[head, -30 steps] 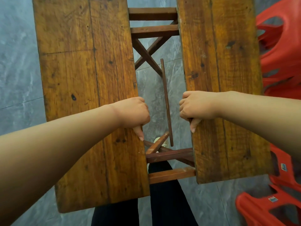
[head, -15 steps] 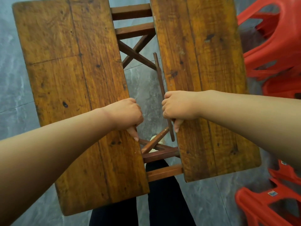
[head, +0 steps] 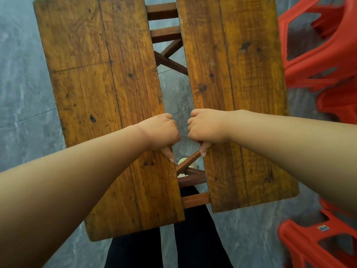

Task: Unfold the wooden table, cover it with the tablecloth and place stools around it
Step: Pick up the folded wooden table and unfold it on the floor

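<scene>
**Fig. 1. Wooden table half unfolded, both hands on the split top (head view)**

The wooden table [head: 195,200] stands on the grey tiled floor [head: 23,93] directly in front of the person, seen from above. Its surface is divided lengthwise into a left leaf [head: 108,117] and a right leaf [head: 239,89], separated by a narrow gap that exposes the dark frame rails [head: 163,11] and a diagonal brace [head: 188,161]. The left hand [head: 160,134] grips the inner edge of the left leaf: its fingers are curled over the edge into the gap, thumb lying along the top. The right hand [head: 207,126] holds the inner edge of the right leaf in the same manner (the knuckles of the two hands face each other, close but apart). Red plastic stools [head: 318,55] stand on the floor just beside the table's right side, and another [head: 309,246] sits nearer the person. Dark trouser legs [head: 195,240] show below the near end.
</scene>
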Demonstrator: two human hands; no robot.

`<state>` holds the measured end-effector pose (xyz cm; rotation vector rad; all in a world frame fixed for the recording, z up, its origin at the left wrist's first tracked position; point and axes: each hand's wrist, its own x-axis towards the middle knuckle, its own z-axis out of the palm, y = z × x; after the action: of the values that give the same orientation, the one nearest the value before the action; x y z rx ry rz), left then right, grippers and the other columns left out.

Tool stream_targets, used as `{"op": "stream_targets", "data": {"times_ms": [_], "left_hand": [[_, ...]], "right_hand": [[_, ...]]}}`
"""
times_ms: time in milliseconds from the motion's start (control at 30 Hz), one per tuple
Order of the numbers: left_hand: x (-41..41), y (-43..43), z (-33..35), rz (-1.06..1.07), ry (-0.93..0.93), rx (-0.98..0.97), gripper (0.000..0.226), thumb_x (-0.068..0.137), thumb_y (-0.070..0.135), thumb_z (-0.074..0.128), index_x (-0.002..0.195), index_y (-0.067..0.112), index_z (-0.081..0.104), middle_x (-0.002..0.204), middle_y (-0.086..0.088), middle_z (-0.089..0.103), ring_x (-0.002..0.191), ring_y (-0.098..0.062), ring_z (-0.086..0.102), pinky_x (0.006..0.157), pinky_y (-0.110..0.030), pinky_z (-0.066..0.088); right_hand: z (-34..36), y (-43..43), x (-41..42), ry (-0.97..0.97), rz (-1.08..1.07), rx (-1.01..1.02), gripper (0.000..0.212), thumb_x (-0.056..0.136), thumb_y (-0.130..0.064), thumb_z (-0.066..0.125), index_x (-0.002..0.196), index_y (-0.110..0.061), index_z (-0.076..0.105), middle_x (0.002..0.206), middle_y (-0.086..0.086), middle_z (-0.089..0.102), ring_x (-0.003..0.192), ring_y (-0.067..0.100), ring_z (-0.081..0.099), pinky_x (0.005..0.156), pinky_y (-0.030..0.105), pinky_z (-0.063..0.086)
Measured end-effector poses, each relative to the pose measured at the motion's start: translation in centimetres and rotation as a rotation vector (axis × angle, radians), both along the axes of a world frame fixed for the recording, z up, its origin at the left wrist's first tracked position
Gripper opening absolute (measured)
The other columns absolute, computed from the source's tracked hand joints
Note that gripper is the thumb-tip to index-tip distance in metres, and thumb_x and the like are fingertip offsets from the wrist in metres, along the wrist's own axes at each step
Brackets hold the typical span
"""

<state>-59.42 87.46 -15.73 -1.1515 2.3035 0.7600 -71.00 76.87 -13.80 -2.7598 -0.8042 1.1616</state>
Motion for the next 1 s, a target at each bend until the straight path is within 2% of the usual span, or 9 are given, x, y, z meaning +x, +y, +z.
{"op": "stream_targets", "data": {"times_ms": [267, 467, 667, 833, 1000], "left_hand": [[0.1, -0.6, -0.6, 0.062, -0.007, 0.024, 0.062, 0.081, 0.073, 0.036, 0.099, 0.021, 0.064, 0.1, 0.005, 0.062, 0.095, -0.015, 0.053, 0.084, -0.027, 0.031], [-0.1, -0.6, -1.2, 0.08, -0.021, 0.034, 0.061, 0.085, 0.07, 0.036, 0.107, 0.02, 0.064, 0.113, 0.004, 0.06, 0.107, -0.017, 0.05, 0.096, -0.03, 0.032], [0.1, -0.2, -0.9, 0.011, -0.028, -0.027, 0.056, 0.092, 0.061, 0.031, 0.115, 0.018, 0.059, 0.12, 0.002, 0.058, 0.116, -0.019, 0.047, 0.104, -0.032, 0.031], [0.5, 0.6, -0.4, -0.001, -0.039, -0.035, 0.04, 0.097, 0.042, 0.04, 0.13, 0.02, 0.05, 0.13, 0.002, 0.053, 0.127, -0.019, 0.042, 0.115, -0.035, 0.02], [0.8, 1.6, -0.1, 0.04, -0.069, -0.065, 0.043, 0.098, 0.038, 0.038, 0.137, 0.022, 0.042, 0.14, 0.002, 0.044, 0.136, -0.019, 0.032, 0.118, -0.036, 0.005]], "right_hand": [[-1.0, 0.2, 1.2, 0.007, -0.011, -0.019, 0.055, 0.084, -0.067, 0.044, 0.104, -0.02, 0.063, 0.106, -0.005, 0.062, 0.108, 0.017, 0.051, 0.095, 0.031, 0.03], [-1.5, 0.8, 1.8, 0.037, -0.036, -0.029, 0.051, 0.086, -0.061, 0.048, 0.106, -0.017, 0.065, 0.111, -0.003, 0.061, 0.111, 0.018, 0.05, 0.097, 0.031, 0.03], [-1.4, 0.9, 1.4, 0.017, -0.048, -0.036, 0.047, 0.09, -0.056, 0.046, 0.11, -0.017, 0.064, 0.114, -0.003, 0.061, 0.115, 0.019, 0.05, 0.107, 0.034, 0.028], [-1.0, 0.6, -0.2, -0.017, -0.047, -0.042, 0.041, 0.096, -0.042, 0.043, 0.13, -0.02, 0.051, 0.132, -0.002, 0.052, 0.132, 0.021, 0.037, 0.119, 0.04, 0.01], [-0.9, 0.9, -1.1, -0.029, -0.084, -0.085, 0.043, 0.099, -0.036, 0.04, 0.139, -0.022, 0.041, 0.144, -0.001, 0.04, 0.142, 0.022, 0.022, 0.118, 0.043, 0.007]]}}
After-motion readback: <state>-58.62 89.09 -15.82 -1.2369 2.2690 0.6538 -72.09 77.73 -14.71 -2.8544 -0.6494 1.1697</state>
